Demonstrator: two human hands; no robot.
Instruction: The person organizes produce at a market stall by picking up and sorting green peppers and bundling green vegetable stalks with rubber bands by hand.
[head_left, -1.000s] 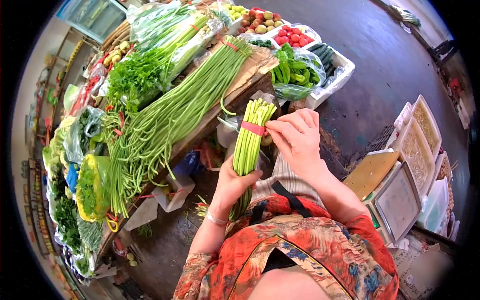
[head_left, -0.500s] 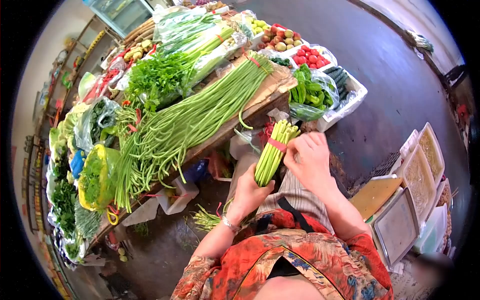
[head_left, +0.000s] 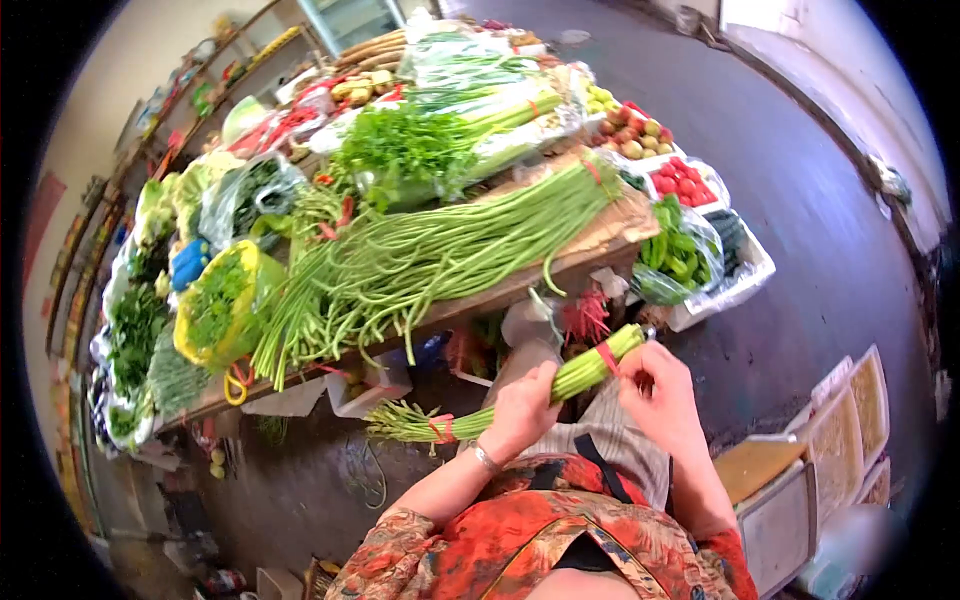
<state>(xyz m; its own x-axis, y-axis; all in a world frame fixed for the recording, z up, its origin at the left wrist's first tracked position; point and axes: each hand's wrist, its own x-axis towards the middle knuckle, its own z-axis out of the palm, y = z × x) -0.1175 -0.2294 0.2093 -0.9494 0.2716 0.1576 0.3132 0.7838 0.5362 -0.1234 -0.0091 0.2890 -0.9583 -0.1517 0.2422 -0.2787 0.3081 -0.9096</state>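
A bundle of long green stems [head_left: 582, 374] lies across my lap, with red ties near both ends. My left hand [head_left: 524, 408] is wrapped round its middle. My right hand [head_left: 660, 388] is beside the right-hand tie, its fingers pinched together at the tie's edge; what they hold there is too small to make out. Above the bundle, a large pile of long green beans [head_left: 480, 250] rests on the wooden stall [head_left: 590, 265]. Loose red strips [head_left: 588, 315] hang below the stall's corner.
Leafy vegetables [head_left: 405, 150] and a yellow bag of greens [head_left: 225, 305] are on the stall. Boxes of peppers [head_left: 680, 250] and tomatoes [head_left: 683, 184] stand at its right end. At the lower right are a metal tray [head_left: 778, 530] and white bins [head_left: 830, 435].
The view has shifted, and the stall sits further right and lower. The bundle has tilted from near upright towards level, showing its far end. My left hand still holds it.
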